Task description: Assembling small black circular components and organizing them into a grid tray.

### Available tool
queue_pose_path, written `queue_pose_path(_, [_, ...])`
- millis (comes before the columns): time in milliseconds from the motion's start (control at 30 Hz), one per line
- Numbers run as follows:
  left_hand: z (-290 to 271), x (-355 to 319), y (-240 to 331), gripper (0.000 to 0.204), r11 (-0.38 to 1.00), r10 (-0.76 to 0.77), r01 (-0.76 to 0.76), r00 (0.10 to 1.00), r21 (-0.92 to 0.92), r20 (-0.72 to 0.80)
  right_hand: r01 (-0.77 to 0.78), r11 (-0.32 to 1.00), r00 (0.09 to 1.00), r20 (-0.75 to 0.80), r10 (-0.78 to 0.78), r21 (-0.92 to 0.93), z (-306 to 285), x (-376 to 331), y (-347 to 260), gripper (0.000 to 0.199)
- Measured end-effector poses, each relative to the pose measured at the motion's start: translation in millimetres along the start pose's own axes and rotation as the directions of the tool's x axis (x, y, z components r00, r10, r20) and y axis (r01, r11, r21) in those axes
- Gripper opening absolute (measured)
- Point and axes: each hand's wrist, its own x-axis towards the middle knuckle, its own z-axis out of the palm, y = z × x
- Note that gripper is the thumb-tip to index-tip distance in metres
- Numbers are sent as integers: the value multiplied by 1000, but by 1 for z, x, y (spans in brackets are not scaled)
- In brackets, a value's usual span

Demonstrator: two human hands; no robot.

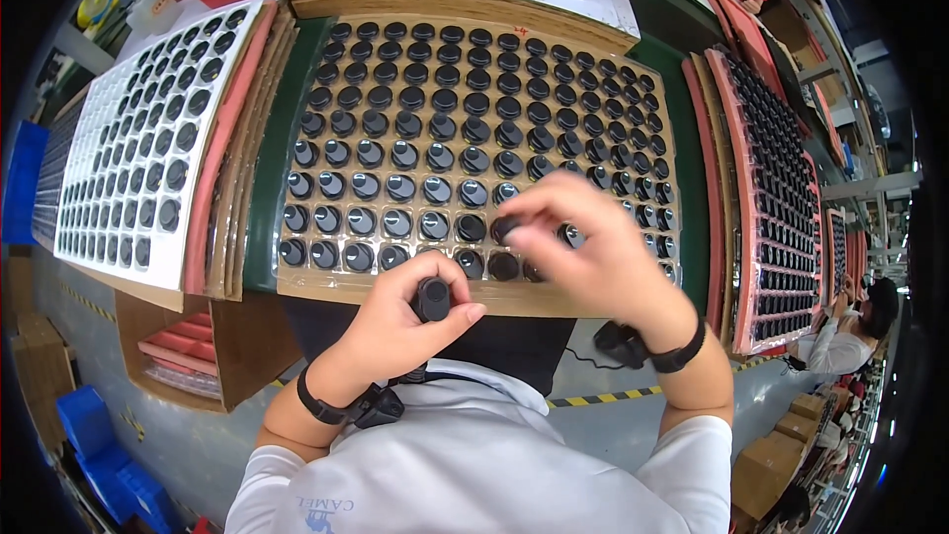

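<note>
My left hand [407, 321] is wrapped round a black cylindrical part [433, 300], its round end facing up, near the front edge of the middle tray. My right hand [583, 247] is over the tray's front rows. Its thumb and fingers pinch a small black round piece [507, 228]. Under both hands lies a clear plastic tray on brown cardboard [435, 294], filled with rows of black round parts [476, 101]. Parts in the front rows look taller, with shiny sloped sides, while the back rows show flat round tops. My right hand covers some of the front right pockets.
A white tray [89, 153] of black parts rests on stacked sheets at the left. Another stack with a pink tray [746, 311] stands at the right. A wooden strip [465, 8] borders the back. Blue bins [99, 435] sit at the lower left; a person [840, 336] works farther right.
</note>
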Motion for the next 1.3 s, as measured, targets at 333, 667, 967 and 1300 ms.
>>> queue_pose_path(333, [-1,2,4,15,993,-13,8,999,-120,-37,-316,758,934,-327,144,-571,-111,-9,110,20])
queue_pose_path(667, [-3,0,1,16,995,46,-53,996,-84,-80,-180,771,943,-331,-42,-611,-84,-10,67,19])
queue_pose_path(967, [2,2,9,40,976,80,-88,996,-198,-49,193,981,980,-65,-190,32,24,-23,-9,25])
queue_pose_path(1300, [-11,-5,23,39,869,-175,183,983,-460,62,-133,344,978,67,197,930,54,-32,8,28])
